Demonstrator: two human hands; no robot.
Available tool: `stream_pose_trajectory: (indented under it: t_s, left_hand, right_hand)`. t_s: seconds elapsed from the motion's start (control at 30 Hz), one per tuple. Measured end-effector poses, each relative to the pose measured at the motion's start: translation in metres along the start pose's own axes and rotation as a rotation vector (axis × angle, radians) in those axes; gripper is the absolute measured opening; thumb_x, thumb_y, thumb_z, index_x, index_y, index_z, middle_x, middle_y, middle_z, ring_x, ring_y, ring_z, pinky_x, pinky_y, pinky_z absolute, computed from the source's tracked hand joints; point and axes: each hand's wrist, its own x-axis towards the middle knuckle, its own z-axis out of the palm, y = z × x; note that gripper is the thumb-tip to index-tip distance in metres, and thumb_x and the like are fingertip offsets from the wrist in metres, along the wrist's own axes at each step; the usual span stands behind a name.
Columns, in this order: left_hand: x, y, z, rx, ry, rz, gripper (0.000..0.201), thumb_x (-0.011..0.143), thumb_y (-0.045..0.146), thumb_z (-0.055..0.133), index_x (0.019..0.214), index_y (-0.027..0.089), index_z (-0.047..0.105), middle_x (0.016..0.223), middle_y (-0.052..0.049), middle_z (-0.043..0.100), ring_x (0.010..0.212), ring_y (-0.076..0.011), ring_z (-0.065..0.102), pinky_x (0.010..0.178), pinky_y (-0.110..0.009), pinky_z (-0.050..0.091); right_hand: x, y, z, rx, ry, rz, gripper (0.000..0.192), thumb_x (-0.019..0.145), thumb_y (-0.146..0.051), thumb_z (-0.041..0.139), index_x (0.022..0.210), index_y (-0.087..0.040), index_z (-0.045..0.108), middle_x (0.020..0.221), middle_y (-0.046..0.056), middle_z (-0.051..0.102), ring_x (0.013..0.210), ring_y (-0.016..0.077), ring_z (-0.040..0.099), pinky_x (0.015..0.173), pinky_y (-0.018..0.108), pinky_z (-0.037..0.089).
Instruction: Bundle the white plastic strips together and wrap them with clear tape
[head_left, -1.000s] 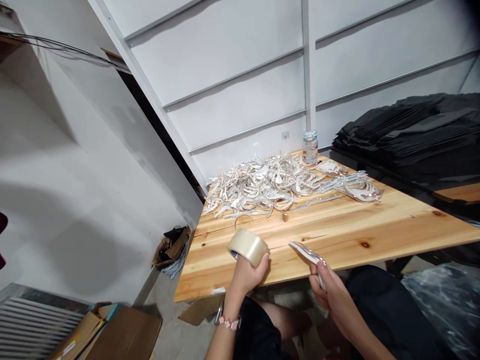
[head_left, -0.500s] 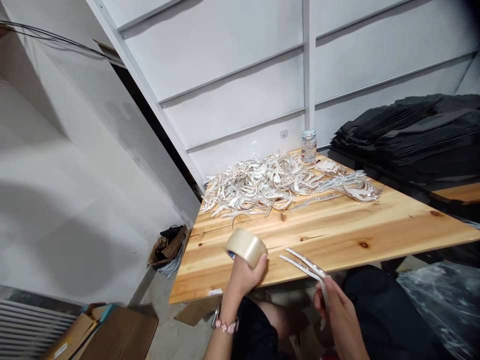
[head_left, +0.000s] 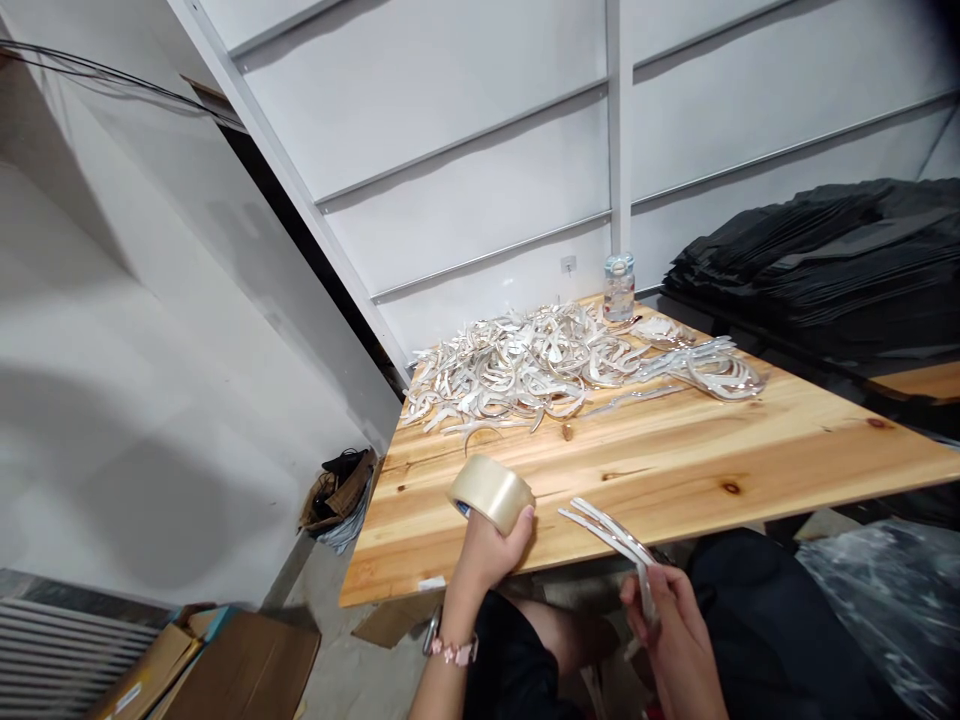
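My left hand (head_left: 495,545) is closed on a wide roll of clear packing tape (head_left: 491,490), with its fingers inside the ring, over the near edge of the wooden table (head_left: 675,480). In my right hand (head_left: 667,615) several thin, curved, white and shiny strips (head_left: 607,530) are pinched together. Their free ends point up and left over the table edge, a short way right of the tape. A large heap of similar curved strips (head_left: 517,365) lies at the back of the table, and a looser bunch (head_left: 720,370) lies to its right.
A clear bottle with a light blue lid (head_left: 619,290) stands at the back. Black stacked sheets (head_left: 825,270) rise at the right, with clear plastic wrap (head_left: 892,590) below. Cardboard boxes (head_left: 247,660) sit on the floor at left. A white panelled wall (head_left: 465,120) closes off the back.
The strips in my right hand have drawn closer together, and that hand's fingers have shifted on them. My left hand holds the tape roll as before.
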Motion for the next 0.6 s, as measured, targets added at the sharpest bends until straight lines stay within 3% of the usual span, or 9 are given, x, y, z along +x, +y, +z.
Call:
stream_pose_trajectory:
  t_s: [0.13, 0.3, 0.4, 0.5, 0.6]
  left_hand:
    - [0.000, 0.000, -0.001, 0.001, -0.015, 0.015, 0.028, 0.089, 0.038, 0.053, 0.102, 0.017, 0.067, 0.105, -0.011, 0.069, 0.101, -0.0247, 0.062, 0.097, -0.038, 0.043]
    - [0.001, 0.001, -0.001, -0.056, -0.022, 0.008, 0.028, 0.089, 0.039, 0.053, 0.100, 0.016, 0.067, 0.103, -0.010, 0.069, 0.100, -0.0244, 0.062, 0.097, -0.038, 0.043]
    - [0.007, 0.001, -0.003, -0.243, 0.032, -0.022, 0.036, 0.086, 0.043, 0.056, 0.108, 0.015, 0.063, 0.109, -0.012, 0.067, 0.104, -0.0251, 0.061, 0.099, -0.040, 0.043]
    - [0.017, 0.009, -0.011, -0.488, 0.172, -0.050, 0.048, 0.084, 0.051, 0.054, 0.117, 0.016, 0.054, 0.112, -0.013, 0.063, 0.103, -0.0256, 0.061, 0.094, -0.040, 0.047]
    - [0.022, 0.032, -0.016, -0.457, 0.228, 0.084, 0.045, 0.084, 0.054, 0.051, 0.111, 0.019, 0.055, 0.107, -0.012, 0.062, 0.104, -0.0262, 0.060, 0.097, -0.041, 0.046]
  right_hand:
    - [0.004, 0.000, -0.003, 0.050, 0.007, 0.116, 0.041, 0.069, -0.057, 0.073, 0.082, -0.021, 0.059, 0.060, -0.002, 0.059, 0.061, 0.0134, 0.053, 0.050, 0.020, 0.044]
    - [0.005, 0.000, -0.006, 0.084, 0.008, 0.122, 0.039, 0.071, -0.055, 0.072, 0.087, -0.020, 0.066, 0.067, 0.002, 0.067, 0.061, 0.0163, 0.058, 0.048, 0.023, 0.044]
    - [0.005, 0.002, -0.006, 0.048, -0.014, 0.068, 0.040, 0.074, -0.057, 0.069, 0.087, -0.020, 0.068, 0.073, 0.003, 0.070, 0.065, 0.0178, 0.059, 0.052, 0.025, 0.045]
    - [0.005, 0.003, -0.002, -0.132, -0.063, -0.037, 0.045, 0.080, -0.063, 0.060, 0.079, -0.019, 0.069, 0.066, 0.002, 0.065, 0.060, 0.0160, 0.052, 0.056, 0.026, 0.042]
    - [0.005, 0.004, 0.006, -0.328, -0.103, -0.144, 0.050, 0.087, -0.063, 0.049, 0.074, -0.018, 0.066, 0.064, 0.002, 0.060, 0.060, 0.0162, 0.048, 0.059, 0.027, 0.040]
